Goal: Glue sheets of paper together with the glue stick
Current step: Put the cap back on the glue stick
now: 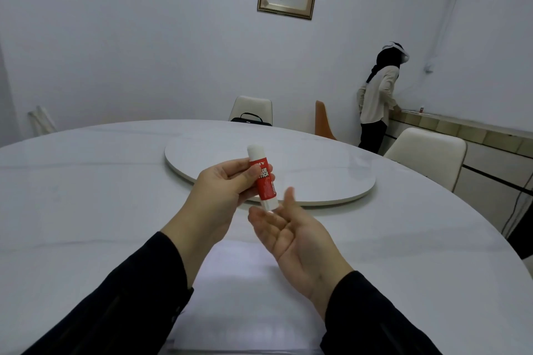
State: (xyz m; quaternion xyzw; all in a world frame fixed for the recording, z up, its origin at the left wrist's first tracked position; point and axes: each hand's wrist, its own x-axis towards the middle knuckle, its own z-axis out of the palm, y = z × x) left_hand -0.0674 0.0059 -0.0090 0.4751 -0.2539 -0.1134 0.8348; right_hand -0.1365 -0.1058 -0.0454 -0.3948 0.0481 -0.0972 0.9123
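1. The near counter [86, 210] is flat and bare on both sides of the sheets of paper [248, 297], leaving open room to left and right of the two hands.
2. The left hand [222, 184] grips the glue stick [264, 179] upright in mid-air; the right hand [291, 233], palm up with fingers relaxed, sits just under its lower end, so the gap between the hands is narrow.
3. Beyond the hands, the raised round turntable [317, 170] forms a low step across the centre of the counter.
4. Chairs [427, 155] and a standing person [375, 101] stay beyond the far counter edge, well apart from the hands.
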